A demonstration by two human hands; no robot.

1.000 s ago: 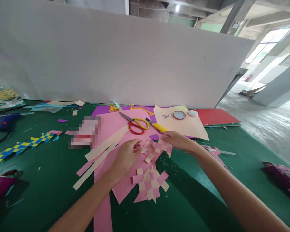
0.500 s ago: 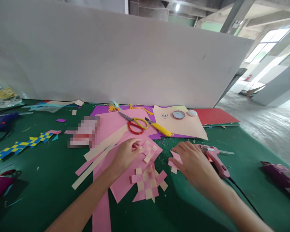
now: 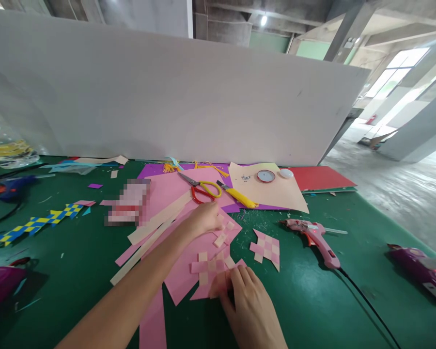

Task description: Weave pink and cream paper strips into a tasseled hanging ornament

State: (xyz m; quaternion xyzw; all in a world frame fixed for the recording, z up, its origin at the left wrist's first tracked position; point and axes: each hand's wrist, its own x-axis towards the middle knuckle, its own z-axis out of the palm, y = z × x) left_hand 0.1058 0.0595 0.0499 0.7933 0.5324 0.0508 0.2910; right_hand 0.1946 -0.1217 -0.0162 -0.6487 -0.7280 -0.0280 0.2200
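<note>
My right hand (image 3: 252,300) is closed over the right edge of a pink-and-cream woven paper piece (image 3: 203,267), thumb and fingers gathered on its strips. My left hand (image 3: 206,219) has its fingers curled beside a smaller woven paper piece (image 3: 223,236); what is under the fingertips is hidden. Both woven pieces lie on or over pink paper sheets (image 3: 179,283). Farther right, a third woven paper piece (image 3: 266,248) rests alone on the green tabletop. Just beyond my left hand lie scissors (image 3: 203,190) with red and yellow handles.
A pink glue gun (image 3: 318,237) with a cord lies right of the woven pieces. Behind are a yellow utility knife (image 3: 241,197) and a round lid (image 3: 266,176). Cream strips (image 3: 148,247) and a blue-yellow woven band (image 3: 36,224) lie left. A white panel (image 3: 167,97) stands behind.
My right hand has left the woven piece on the right and moved down and left onto the larger woven one. My left hand has shifted slightly up and right. The view has tilted a little.
</note>
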